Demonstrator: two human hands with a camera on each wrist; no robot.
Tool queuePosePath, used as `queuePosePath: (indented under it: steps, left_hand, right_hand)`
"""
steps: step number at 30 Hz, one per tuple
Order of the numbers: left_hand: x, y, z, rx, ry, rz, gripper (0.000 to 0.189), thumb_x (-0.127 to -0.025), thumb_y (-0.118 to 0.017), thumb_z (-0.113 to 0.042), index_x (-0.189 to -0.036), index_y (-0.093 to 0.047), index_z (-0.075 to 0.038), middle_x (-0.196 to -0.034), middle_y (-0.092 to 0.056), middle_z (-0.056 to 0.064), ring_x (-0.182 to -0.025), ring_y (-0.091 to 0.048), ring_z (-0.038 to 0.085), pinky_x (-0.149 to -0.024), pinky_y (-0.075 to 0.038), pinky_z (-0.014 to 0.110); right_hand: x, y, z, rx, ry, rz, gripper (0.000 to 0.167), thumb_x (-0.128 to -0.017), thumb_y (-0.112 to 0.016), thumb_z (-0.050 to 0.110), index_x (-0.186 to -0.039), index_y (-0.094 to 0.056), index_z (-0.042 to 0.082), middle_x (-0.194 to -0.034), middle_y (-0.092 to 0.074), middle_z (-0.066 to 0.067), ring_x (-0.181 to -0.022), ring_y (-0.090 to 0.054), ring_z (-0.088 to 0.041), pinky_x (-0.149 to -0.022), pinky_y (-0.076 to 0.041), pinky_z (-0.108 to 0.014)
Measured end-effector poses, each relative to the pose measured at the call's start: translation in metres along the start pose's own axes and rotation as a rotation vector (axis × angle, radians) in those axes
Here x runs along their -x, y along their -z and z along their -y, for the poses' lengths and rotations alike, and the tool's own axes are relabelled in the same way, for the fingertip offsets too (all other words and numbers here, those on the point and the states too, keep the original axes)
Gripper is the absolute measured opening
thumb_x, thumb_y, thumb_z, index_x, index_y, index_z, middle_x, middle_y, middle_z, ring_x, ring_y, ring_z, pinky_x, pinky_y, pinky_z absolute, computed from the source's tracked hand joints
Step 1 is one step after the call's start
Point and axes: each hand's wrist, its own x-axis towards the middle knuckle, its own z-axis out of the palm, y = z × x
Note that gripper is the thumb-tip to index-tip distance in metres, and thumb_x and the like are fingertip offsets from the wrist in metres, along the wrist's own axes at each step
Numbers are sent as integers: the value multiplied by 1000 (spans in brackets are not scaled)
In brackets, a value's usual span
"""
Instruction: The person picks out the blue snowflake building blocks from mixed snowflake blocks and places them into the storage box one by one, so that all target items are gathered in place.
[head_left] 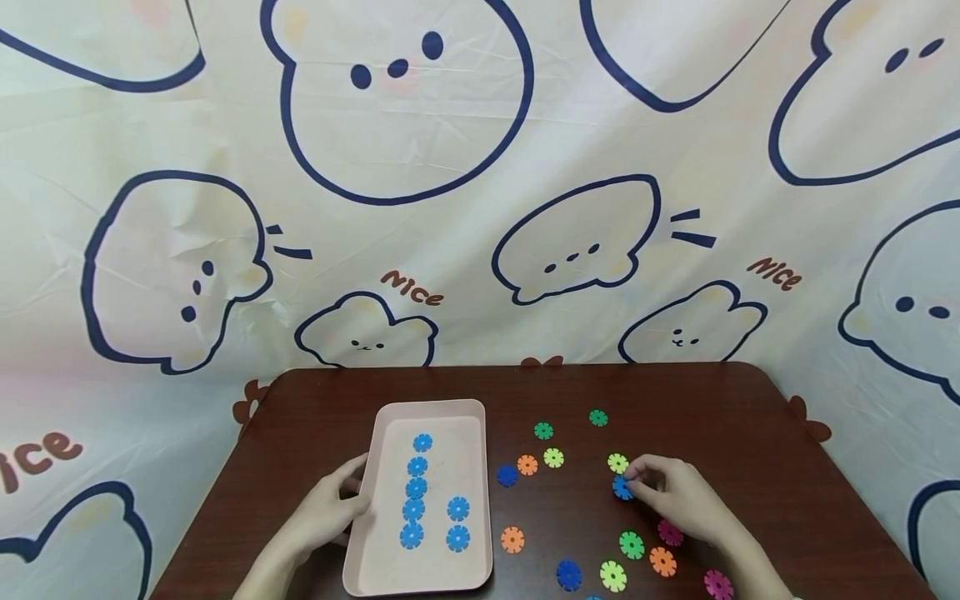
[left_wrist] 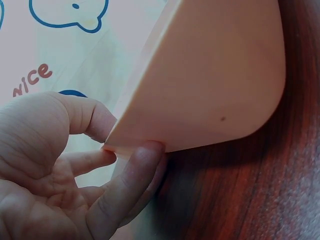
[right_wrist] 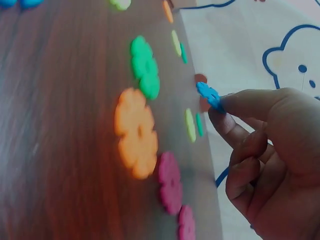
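At the left of the head view my left hand [head_left: 327, 507] grips the left edge of a pale pink tray [head_left: 448, 454]. In the left wrist view the thumb [left_wrist: 142, 162] presses the tray's rim. Inside the tray lie several light blue snowflake discs [head_left: 416, 487] in a column, with two more [head_left: 458, 508] to their right. On the right, my right hand [head_left: 678, 492] pinches a light blue snowflake disc [right_wrist: 210, 95] between thumb and index finger, its other fingers curled. Just above that disc in the head view is a yellow-green disc [head_left: 617, 462].
Loose snowflake discs are scattered right of the tray on the brown table [head_left: 337, 392]: dark blue [head_left: 568, 575], orange [head_left: 512, 540], green [head_left: 632, 545], yellow-green [head_left: 612, 576] and magenta [head_left: 717, 584]. A cartoon-printed cloth [head_left: 465, 250] hangs behind the table.
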Motion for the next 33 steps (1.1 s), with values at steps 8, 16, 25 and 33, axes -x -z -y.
queuePosePath:
  steps: [8, 16, 25, 33]
  left_hand:
    - [1, 1, 0, 5, 3, 5, 70, -90, -62, -3, -157, -41, -2, -109, -58, 19, -79, -69, 27, -56, -61, 47]
    - [3, 1, -2, 11, -3, 5, 70, -90, -62, -3, -157, -41, -2, -110, -58, 19, -78, -70, 27, -56, -61, 47]
    - [1, 0, 0, 15, -10, 0, 69, -90, -62, -2, -156, -42, -2, -111, -59, 20, -79, -69, 27, -55, -61, 48]
    - [0, 0, 0, 11, 1, 1, 69, -90, -62, -3, -156, -42, -2, -111, -59, 20, -79, -70, 27, -56, -61, 48]
  right_hand:
    - [-9, -14, 23, -25, 88, 9, 11, -96, -75, 28, -106, -75, 23, -82, -66, 3, -51, -44, -12, -47, -41, -26]
    - [-20, -39, 54, -40, 145, 45, 7, -98, -74, 30, -105, -75, 28, -86, -67, 9, -50, -44, -11, -46, -43, -28]
    - [-37, -76, 91, -123, 209, 69, 10, -97, -74, 25, -107, -76, 28, -87, -69, 11, -46, -43, -8, -42, -42, -27]
    - [-56, -106, 116, -162, 249, 102, 10, -98, -73, 24, -107, -75, 28, -83, -68, 8, -43, -45, -9, -43, -45, -26]
